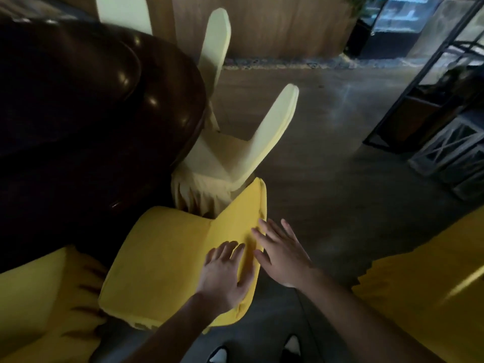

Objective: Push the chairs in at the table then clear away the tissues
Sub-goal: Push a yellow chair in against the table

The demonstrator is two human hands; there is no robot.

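We are noting a risk: the loose bright yellow fabric-covered chair (167, 258) cover may be sliding under flat palms, or the seat striking the dark glossy wooden table (91, 113) edge ahead. The left hand (225, 273) is lying spread flat on the backrest; the right hand (281, 254), fingers splayed, is touching its top edge. We are seeing no tissues.

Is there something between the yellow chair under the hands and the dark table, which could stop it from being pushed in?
Nothing visible. The yellow chair has its seat already at the edge of the dark table. Both the left hand and the right hand are at its backrest.
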